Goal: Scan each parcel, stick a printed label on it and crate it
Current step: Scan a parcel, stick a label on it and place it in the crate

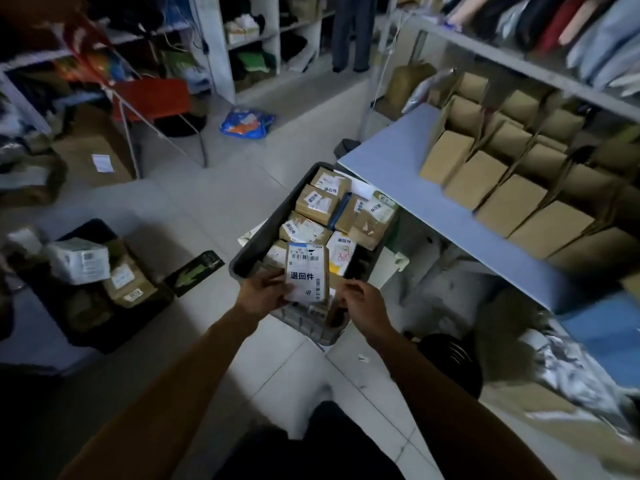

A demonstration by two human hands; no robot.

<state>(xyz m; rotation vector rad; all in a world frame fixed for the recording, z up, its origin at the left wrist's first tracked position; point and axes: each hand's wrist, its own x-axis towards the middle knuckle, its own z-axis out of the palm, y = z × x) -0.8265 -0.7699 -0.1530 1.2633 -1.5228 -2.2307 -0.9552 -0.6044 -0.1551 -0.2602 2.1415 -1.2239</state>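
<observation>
Both arms reach forward over the near end of a dark grey crate [258, 237] standing on the tiled floor [207, 209].

1. Left hand [264, 292]: grips the lower left edge of a small brown parcel [307, 273]. The fingers are curled round that edge, with the thumb on the front face.
2. Right hand [363, 308]: sits just right of the parcel's lower right corner. The fingers are loosely curled with thumb and forefinger drawn together. Whether they touch the parcel or pinch anything cannot be told.
3. Parcel: held upright above the near end of the crate. A white label [304, 278] covers most of its front face, with a barcode at the top and bold black characters below.
4. Crate contents: several labelled brown boxes [317, 204] lie flat in rows, filling the far and middle sections.

Surroundings:
- Right: a pale blue shelf [391, 161] carries rows of plain cardboard boxes [485, 181].
- Near left: a black bin [93, 230] holds a white box [81, 259] and brown cartons.
- Far left: a red chair [152, 98] stands on the floor.
- Far centre: a blue bag [246, 122] lies on the floor.
</observation>
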